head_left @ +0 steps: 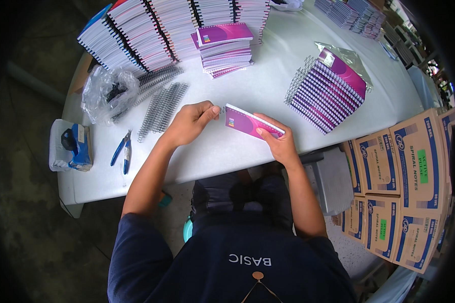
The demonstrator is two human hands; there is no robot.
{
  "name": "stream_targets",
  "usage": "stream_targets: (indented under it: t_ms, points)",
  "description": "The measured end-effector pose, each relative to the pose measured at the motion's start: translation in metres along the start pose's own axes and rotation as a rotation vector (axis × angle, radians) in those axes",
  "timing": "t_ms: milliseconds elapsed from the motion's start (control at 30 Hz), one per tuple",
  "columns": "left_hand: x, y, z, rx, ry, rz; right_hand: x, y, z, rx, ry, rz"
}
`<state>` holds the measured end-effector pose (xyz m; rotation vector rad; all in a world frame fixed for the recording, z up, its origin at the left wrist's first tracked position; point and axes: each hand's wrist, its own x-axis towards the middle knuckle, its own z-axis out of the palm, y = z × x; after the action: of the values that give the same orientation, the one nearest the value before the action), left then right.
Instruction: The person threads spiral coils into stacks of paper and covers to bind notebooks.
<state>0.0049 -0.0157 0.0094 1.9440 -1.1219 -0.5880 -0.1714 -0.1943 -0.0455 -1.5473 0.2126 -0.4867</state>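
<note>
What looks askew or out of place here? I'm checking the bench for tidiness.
The notebook stack at right has slumped into a slant, its clear wrap torn open. Loose wire coils lie scattered at left near the pliers. The hands' notebook looks fine.

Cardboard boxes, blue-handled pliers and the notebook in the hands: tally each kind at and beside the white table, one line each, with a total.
Cardboard boxes stacked right of the white table: 6 showing
Blue-handled pliers: 1
Purple notebook held between the left hand and the right hand: 1
Total: 8
</note>
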Motion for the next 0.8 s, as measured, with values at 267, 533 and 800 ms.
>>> stream_targets:
  t_ms: [267, 533, 800]
  points:
    - [0.018, 0.007, -0.018, -0.299, -0.181, -0.243, 0.0, 0.002, -0.004, 0.005, -0.059, 0.018]
    - [0.018, 0.026, -0.015, 0.231, -0.055, 0.305, -0.002, -0.006, -0.002, 0.026, -0.062, 0.021]
    - [0.001, 0.042, 0.017, 0.957, 0.321, 0.516, -0.019, -0.002, 0.01, -0.134, 0.034, -0.134]
